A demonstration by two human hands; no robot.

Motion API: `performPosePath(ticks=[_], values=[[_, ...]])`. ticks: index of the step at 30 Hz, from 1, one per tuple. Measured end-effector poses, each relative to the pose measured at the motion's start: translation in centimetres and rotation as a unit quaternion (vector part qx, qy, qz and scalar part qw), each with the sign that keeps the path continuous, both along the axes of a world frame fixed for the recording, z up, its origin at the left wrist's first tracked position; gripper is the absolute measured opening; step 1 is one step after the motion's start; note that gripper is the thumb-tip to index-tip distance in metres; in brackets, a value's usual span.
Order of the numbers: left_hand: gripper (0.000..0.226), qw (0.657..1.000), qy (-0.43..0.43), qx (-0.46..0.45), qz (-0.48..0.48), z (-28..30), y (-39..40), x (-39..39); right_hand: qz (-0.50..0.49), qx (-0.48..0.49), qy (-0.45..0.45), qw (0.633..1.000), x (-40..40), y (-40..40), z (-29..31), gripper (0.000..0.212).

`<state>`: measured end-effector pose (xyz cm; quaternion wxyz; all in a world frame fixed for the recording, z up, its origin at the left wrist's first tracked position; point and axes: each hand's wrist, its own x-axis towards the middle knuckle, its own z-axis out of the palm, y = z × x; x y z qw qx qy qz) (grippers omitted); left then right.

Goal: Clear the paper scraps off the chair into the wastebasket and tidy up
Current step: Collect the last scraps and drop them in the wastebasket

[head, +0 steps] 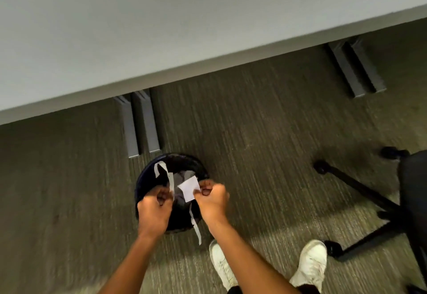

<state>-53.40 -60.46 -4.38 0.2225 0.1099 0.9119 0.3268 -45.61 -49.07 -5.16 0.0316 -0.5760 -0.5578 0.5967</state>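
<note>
Grey-green striped carpet (265,120) fills the floor, with a pale grey tabletop (138,27) across the upper frame and dark grey table legs (138,122) under it. We see the round black wastebasket (147,178) on the carpet just in front of the left pair of legs, directly under our hands.

Our left hand (154,210) has its fingers curled, pinching a long thin white paper strip (165,172) that loops up over the basket opening. Our right hand (213,201) is curled too, pinching a small white rectangular paper scrap (189,188) by its edge; the scrap hangs above the basket mouth. A second narrow white strip (196,226) hangs below the right hand, its lower end over the basket's near rim and the carpet. We cannot tell which hand holds it.

Two white sneakers (309,263) stand on the carpet at lower right. At the right edge sits a black office chair (413,189) with its wheeled base (358,185), well apart from the basket. Its seat is mostly cut off.
</note>
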Motion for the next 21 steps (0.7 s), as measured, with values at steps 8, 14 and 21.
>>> performPosePath(ticks=[8,14,21], values=[[0.018,1.000,-0.018,-0.009,-0.014,-1.8,-2.6,-2.0,0.059,0.018,0.002,0.998,-3.5,-3.7,-1.3,0.019],[0.028,0.999,-0.024,-0.025,-0.017,-2.4,-3.1,-2.6,0.045,0.051,0.010,0.998,-3.4,-2.4,-2.5,0.017],[0.039,0.998,-0.036,0.005,-0.050,-1.2,-0.4,-2.0,-0.045,0.018,-0.015,0.999,0.0,2.3,-2.4,0.025]])
